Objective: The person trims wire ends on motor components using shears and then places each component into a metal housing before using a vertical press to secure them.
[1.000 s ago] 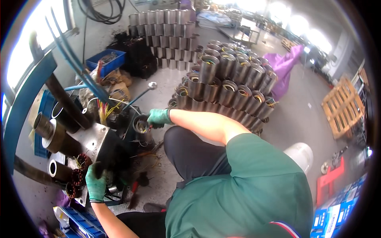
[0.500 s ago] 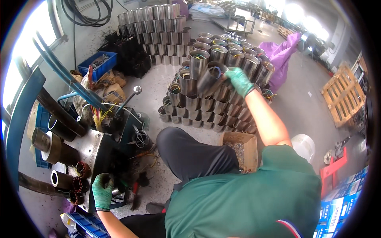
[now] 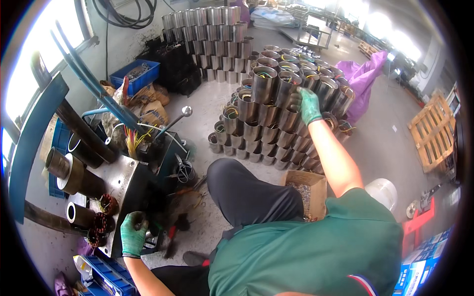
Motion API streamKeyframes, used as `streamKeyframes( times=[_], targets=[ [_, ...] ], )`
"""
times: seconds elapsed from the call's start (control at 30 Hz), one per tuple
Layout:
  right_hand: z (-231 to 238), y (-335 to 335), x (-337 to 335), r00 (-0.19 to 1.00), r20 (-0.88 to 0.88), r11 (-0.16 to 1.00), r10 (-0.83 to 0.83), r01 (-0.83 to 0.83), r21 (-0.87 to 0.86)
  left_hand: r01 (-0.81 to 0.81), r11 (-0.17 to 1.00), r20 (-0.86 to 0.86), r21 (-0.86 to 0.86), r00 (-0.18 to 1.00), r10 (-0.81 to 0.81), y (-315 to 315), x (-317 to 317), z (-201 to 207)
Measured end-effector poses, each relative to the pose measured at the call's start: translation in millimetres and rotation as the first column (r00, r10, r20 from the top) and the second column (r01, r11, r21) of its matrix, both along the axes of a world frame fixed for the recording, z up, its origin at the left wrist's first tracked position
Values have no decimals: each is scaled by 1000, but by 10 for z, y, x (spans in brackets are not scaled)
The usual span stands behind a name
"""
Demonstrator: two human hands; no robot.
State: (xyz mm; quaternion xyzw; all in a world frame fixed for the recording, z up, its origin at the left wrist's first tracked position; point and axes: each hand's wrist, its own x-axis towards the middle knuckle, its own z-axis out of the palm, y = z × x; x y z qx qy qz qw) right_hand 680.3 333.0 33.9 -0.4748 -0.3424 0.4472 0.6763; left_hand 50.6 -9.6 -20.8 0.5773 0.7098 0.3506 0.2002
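My right hand (image 3: 308, 105), in a green glove with darkened fingers, is at the right side of an open-topped steel cylinder (image 3: 288, 89). Its fingers press against the cylinder wall near the rim. The cylinder stands upright on the front of a stepped stack of similar cylinders (image 3: 269, 116), many with coloured wires inside. Low on the left, my left hand (image 3: 134, 235), gloved the same way, is curled beside the metal bench (image 3: 124, 181). What its fingers hold, if anything, cannot be made out. Wound coil rings (image 3: 102, 222) and a grey tube (image 3: 79, 215) sit close by on the bench.
A blue press frame (image 3: 42, 143) rises at the left, with a ball-ended lever (image 3: 186, 111). A cardboard box (image 3: 318, 191) of small pieces lies by my knee. Behind are more stacked cylinders (image 3: 212, 47) and a blue crate (image 3: 140, 77); a wooden pallet (image 3: 432, 132) leans at right.
The steel cylinder in my right hand was tilted and blurred in front of the stack; now it stands upright on it. My left hand stays by the bench. The view has shifted slightly.
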Motion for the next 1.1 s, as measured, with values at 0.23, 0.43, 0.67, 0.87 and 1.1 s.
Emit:
streamKeyframes(
  times=[0.23,0.43,0.67,0.87,1.1],
  targets=[
    [-602,-585,-1294,962,23,962,271,-271,30,-49,987,-108,154,992,66,-140,-197,175],
    [52,-1055,-2657,601,308,631,737,-776,3,-476,780,224,406,879,420,-620,-1323,23],
    [-245,-1280,-3876,-178,807,139,563,-942,-305,-656,702,178,277,753,634,-804,-1522,-298],
    [-641,-1743,-4378,-241,583,5,776,-922,-388,-601,722,-220,343,696,683,-549,-1332,-158],
    [-1276,-1882,-4290,-396,906,-313,152,-888,-336,-729,674,-631,117,470,618,-387,-1210,-138]
  ],
)
